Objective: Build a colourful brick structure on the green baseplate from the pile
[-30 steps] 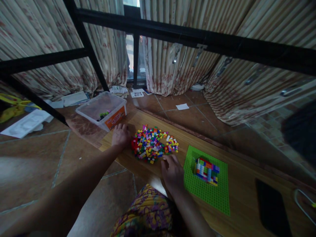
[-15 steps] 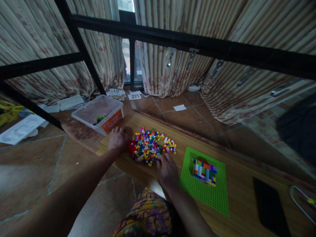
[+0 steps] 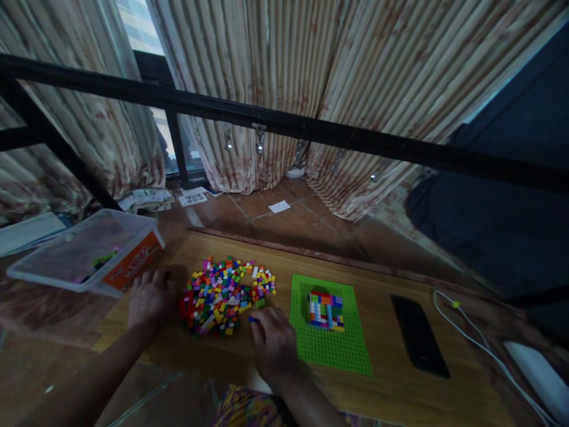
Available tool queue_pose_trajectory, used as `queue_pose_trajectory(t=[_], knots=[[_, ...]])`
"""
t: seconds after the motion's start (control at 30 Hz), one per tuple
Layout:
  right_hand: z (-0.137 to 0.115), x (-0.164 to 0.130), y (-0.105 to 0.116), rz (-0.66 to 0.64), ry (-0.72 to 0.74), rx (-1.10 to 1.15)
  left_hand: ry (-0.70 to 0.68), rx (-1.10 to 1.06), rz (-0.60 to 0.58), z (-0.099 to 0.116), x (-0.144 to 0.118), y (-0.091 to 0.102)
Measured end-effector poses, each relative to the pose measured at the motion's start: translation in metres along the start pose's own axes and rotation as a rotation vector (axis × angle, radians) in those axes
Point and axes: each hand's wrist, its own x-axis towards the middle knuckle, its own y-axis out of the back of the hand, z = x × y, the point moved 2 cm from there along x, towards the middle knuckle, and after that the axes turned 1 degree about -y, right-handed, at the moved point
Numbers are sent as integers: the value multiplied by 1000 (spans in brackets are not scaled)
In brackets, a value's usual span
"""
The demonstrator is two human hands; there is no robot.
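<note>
A loose pile of small colourful toy bricks (image 3: 226,290) lies on the wooden table. My right hand (image 3: 274,344) is just to the right of the pile's near side, with a small blue brick (image 3: 253,319) pinched at its fingertips. On the table's left end rests my left hand (image 3: 150,298), fingers lying loosely and no brick visible in it; it is beside the pile. Right of my right hand is a green studded baseplate (image 3: 329,353), bearing a low multicoloured brick structure (image 3: 326,311) with openings between its walls.
A clear plastic box (image 3: 128,222) with an orange label and a few pieces inside stands beyond my left hand. A black phone (image 3: 420,335) and a white cable (image 3: 471,329) lie on the right. A black metal bar (image 3: 284,121) crosses ahead, before striped curtains (image 3: 284,59).
The view has swung to the right, bringing more of the table's right end into sight. My right hand has drawn slightly away from the pile with the blue brick. My left hand stays resting.
</note>
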Motion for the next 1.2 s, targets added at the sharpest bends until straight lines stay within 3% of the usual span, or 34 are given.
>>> queue_pose_trajectory(t=[0.2, 0.43, 0.6, 0.77, 0.97, 1.2], knots=[[19, -19, 41, 87, -152, 52, 1, 34, -59, 4, 1, 6], [64, -41, 93, 276, -391, 13, 6, 55, -68, 0, 3, -2], [93, -44, 117, 390, -556, -22, 31, 71, -80, -2, 3, -4], [100, -39, 121, 418, -590, -53, 23, 59, -69, 1, 3, 0], [87, -29, 106, 360, -491, -180, 9, 27, -30, 0, 2, -2], [83, -18, 92, 357, -446, -435, 43, 29, -63, 1, 2, -2]])
